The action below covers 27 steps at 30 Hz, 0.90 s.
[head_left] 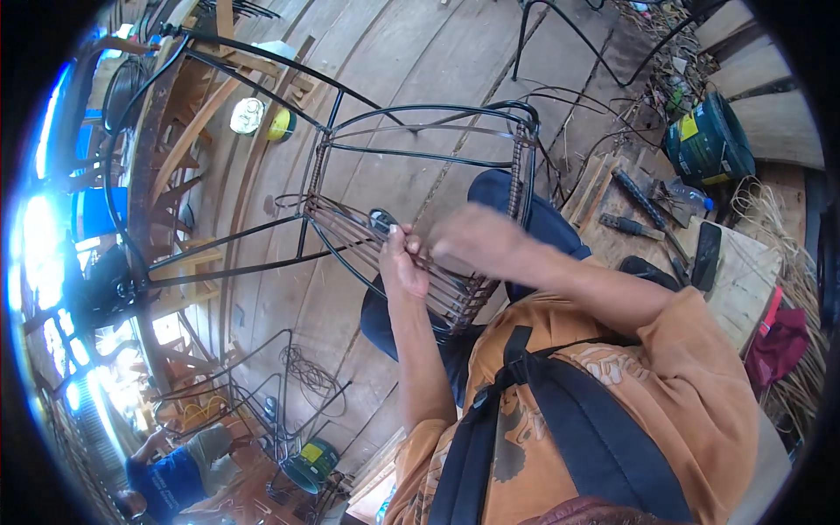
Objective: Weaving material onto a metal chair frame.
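Left grip (406, 265) curls closed on cane strands (446, 290); right grip (475, 241) is blurred.

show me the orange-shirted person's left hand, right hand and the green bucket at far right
Left hand (406, 269): head view, middle of the hand
Right hand (477, 241): head view, middle, motion-blurred
Green bucket (703, 149): head view, outer side wall
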Tool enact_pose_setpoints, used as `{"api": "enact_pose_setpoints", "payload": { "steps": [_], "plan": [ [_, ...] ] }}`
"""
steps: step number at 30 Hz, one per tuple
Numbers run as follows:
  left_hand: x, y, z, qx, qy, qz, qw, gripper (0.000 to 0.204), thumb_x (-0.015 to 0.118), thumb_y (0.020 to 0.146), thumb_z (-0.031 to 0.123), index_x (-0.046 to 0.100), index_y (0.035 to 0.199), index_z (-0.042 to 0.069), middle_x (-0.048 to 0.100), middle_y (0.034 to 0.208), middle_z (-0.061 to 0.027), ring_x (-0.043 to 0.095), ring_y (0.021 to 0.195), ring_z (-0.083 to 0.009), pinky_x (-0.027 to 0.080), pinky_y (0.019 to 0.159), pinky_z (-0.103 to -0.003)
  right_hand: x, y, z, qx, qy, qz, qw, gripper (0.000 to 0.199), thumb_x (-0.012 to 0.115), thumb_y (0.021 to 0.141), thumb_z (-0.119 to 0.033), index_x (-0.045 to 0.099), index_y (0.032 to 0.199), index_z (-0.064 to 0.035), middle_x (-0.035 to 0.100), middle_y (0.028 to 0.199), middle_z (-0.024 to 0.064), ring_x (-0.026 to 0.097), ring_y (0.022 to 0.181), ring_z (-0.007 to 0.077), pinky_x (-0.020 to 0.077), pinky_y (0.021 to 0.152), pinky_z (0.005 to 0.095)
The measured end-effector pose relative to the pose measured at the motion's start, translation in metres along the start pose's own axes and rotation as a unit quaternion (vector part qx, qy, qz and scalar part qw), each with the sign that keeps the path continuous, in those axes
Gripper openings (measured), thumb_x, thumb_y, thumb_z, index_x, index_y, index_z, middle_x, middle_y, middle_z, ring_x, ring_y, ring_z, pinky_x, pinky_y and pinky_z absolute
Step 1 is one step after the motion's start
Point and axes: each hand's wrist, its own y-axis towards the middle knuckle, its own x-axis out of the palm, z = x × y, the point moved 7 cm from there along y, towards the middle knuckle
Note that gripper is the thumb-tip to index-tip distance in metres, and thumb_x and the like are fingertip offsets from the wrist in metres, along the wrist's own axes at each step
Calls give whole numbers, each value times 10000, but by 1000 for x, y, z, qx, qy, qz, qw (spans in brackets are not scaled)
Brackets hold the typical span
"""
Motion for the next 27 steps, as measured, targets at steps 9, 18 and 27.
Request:
{"api": "enact_pose_setpoints", "payload": {
  "steps": [9,18,27],
  "plan": [
    [18,1,-12,23,74,9,997,238,481,905,310,504,872,76,373,547,34,357,451,-79,305,403,-206,-13,-134,269,284,92,315,901,241,502,835,-139,553,1042,-24,586,840,148,574,821,202,444,758,340],
    [2,-9,-1,18,127,40,991,226,448,917,301,493,858,86,357,522,43,319,412,-64,254,365,-203,-294,-201,116,231,-86,235,940,252,401,890,-152,570,1061,-74,571,895,42,530,759,160,427,712,292],
    [13,-3,-6,13,134,24,991,220,479,894,325,479,871,106,349,524,43,292,401,-64,231,355,-197,-325,-263,252,389,-200,86,895,339,494,837,-245,540,1102,-39,578,1079,165,569,934,287,437,816,371]
  ]
}}
